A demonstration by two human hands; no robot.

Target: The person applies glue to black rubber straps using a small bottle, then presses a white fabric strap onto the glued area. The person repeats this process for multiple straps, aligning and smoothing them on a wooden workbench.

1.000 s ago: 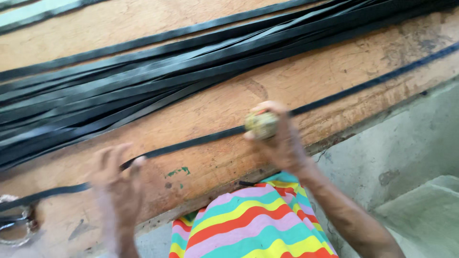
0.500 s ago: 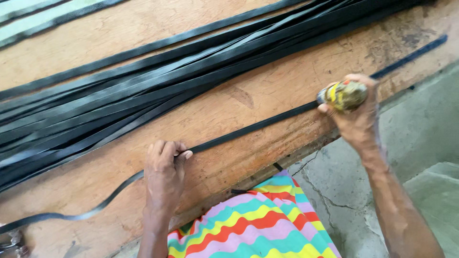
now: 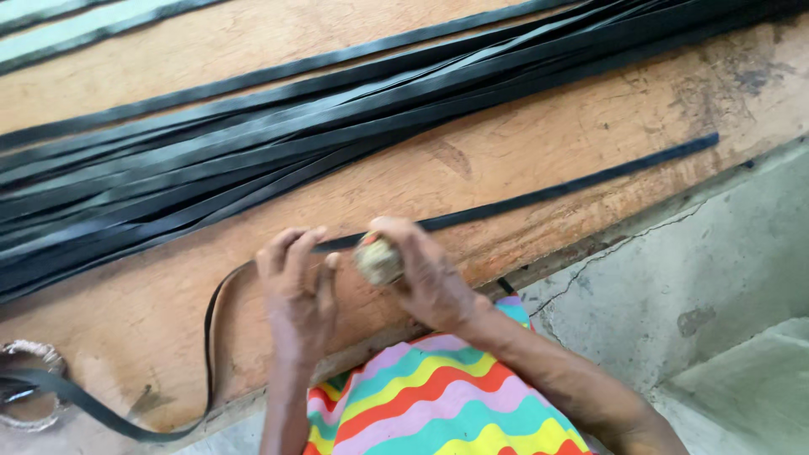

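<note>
A single long black strip (image 3: 539, 195) lies along the near part of a wooden board (image 3: 539, 135). My left hand (image 3: 295, 291) presses flat on the strip with its fingers spread. Right beside it, my right hand (image 3: 421, 274) is closed around a small round yellowish pad (image 3: 377, 259), which rests against the strip. Left of my hands the strip bows up and curls toward the board's near edge (image 3: 211, 337).
A thick bundle of several black strips (image 3: 253, 143) lies across the board behind my hands. A striped multicoloured cloth (image 3: 430, 396) covers my lap. Grey concrete floor (image 3: 691, 278) is at the right. A ring-shaped object (image 3: 29, 383) sits at the far left.
My right hand with the pad has slid back left along the strip, from its far right end to beside my left hand. The strip's left part now buckles upward.
</note>
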